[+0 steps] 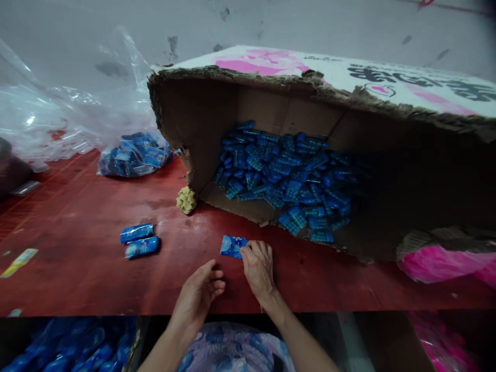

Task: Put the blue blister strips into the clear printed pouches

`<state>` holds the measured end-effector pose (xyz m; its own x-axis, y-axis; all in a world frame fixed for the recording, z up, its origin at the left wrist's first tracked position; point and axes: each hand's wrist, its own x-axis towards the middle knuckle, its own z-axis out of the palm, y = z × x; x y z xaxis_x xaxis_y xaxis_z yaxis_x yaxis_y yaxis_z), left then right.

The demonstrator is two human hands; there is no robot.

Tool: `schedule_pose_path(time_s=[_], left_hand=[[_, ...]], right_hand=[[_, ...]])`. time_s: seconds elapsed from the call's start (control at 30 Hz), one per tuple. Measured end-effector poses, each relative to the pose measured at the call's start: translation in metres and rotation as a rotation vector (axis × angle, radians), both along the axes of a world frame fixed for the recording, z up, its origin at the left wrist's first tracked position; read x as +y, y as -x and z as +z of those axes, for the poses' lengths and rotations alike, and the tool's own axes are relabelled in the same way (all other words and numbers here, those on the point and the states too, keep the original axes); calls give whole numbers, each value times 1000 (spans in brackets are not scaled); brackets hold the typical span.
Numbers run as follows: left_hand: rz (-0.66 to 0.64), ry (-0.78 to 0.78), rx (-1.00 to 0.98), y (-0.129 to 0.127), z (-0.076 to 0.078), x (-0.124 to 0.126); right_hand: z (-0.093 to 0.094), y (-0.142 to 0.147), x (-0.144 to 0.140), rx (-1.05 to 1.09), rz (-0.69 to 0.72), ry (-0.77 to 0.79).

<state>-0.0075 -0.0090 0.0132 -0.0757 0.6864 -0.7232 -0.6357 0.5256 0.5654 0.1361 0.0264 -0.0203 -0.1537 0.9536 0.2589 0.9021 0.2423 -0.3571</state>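
A small blue printed packet (231, 246) lies on the red tabletop in front of me. My right hand (259, 263) is closed over its right end, fingers together on the packet. To the left and nearer me, my left hand (204, 285) holds nothing; its fingers are loosely bent and apart, not touching the packet. Two more shiny blue packets (141, 247) lie side by side further left. Behind my right hand, a torn cardboard box (256, 212) lies on its side, its opening toward me, with a heap of small blue pieces (287, 170) inside.
A clear bag of blue packets (134, 155) sits at the back left, before more clear plastic (70, 113). A crumpled yellowish lump (186, 200) rests by the box corner. Pink plastic (445, 262) lies at right. Blue items (77, 346) fill a space below the table edge.
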Motion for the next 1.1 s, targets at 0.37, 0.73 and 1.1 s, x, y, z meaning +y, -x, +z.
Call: schedule_pose_path(time_s=[0.37,0.73,1.1], left_hand=[[-76,-106,95,-24,-11,16],[-211,-92,81,-18,-19,12],[-34,-119,123,-11,-17,4]], right_hand=[[12,-6,-23,494,30,0],[14,1,3,520,-169,255],[21,-6,-10,538,-205,137]])
